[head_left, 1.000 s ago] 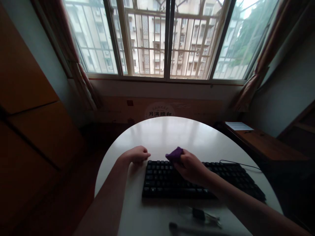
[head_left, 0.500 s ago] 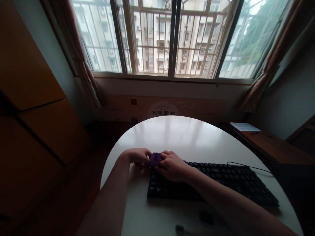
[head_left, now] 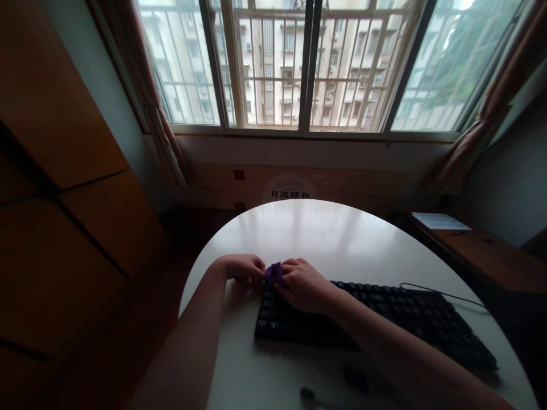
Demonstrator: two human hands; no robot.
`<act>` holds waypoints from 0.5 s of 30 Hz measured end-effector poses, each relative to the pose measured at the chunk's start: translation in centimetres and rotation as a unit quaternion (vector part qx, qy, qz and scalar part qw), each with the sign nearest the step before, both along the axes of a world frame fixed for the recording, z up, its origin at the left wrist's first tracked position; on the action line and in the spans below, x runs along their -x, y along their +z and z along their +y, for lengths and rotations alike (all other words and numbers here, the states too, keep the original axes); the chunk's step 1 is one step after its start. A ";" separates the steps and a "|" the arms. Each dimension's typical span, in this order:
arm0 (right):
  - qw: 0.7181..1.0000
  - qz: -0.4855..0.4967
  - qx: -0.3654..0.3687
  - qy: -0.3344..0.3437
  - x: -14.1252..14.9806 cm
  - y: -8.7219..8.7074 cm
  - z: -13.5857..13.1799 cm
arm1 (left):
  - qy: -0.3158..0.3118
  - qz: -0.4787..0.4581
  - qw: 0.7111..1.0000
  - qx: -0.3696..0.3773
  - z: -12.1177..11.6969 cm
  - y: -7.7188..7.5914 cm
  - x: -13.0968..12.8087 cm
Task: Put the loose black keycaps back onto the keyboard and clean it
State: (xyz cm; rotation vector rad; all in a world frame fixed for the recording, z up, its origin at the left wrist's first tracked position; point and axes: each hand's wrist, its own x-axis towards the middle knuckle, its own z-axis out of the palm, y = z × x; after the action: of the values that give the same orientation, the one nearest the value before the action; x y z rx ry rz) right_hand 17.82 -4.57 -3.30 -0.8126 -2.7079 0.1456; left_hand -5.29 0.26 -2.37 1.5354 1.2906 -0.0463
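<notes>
A small crumpled purple cloth (head_left: 274, 273) is bunched at the far left corner of a black keyboard (head_left: 384, 307). My right hand (head_left: 305, 285) reaches across the keyboard's left part, its fingers closed on the cloth's right side. From the left, my left hand (head_left: 244, 267) meets the cloth's other edge with thumb and fingers pinched together. Part of the cloth is hidden behind my right fingers, and my right forearm covers some of the keys.
The keyboard lies on a round white table (head_left: 307, 228), its cable (head_left: 444, 293) trailing off to the right. A small dark flat piece (head_left: 355, 378) and a dark-ended object (head_left: 307, 394) lie near me. On the right, a brown desk (head_left: 482, 256) bears a paper sheet (head_left: 442, 221).
The purple cloth has gone from a flatter, squarish shape to a crumpled one. Both hands stay at the keyboard's far left corner. The view has shifted slightly.
</notes>
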 end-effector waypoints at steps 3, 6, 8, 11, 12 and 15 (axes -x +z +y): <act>0.999 0.018 0.007 0.036 -0.2 0.1 -0.3 | -0.003 -0.001 1.000 0.000 -0.1 0.2 0.0; 0.997 0.015 0.019 0.072 -0.3 0.4 -0.9 | 0.000 -0.004 1.000 0.002 0.0 0.2 0.0; 0.997 -0.001 0.022 0.075 -0.1 0.7 -1.4 | 0.004 -0.004 1.000 0.001 0.0 0.1 0.0; 0.998 -0.022 0.005 0.064 0.2 1.3 -1.9 | 0.004 0.003 1.000 -0.003 0.1 0.1 0.0; 0.998 -0.028 -0.003 0.058 0.2 1.7 -2.0 | 0.003 0.006 1.000 -0.005 0.1 0.1 -0.1; 0.998 -0.068 -0.016 0.008 -0.6 3.2 -2.0 | 0.006 0.015 1.000 -0.015 0.0 0.2 -0.3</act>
State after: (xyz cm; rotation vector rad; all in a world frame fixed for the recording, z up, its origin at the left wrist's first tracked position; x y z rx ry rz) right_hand 18.39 -6.57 -0.07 -0.8195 -2.8364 0.0525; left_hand -5.01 0.30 -2.20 1.5576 1.3289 -0.0436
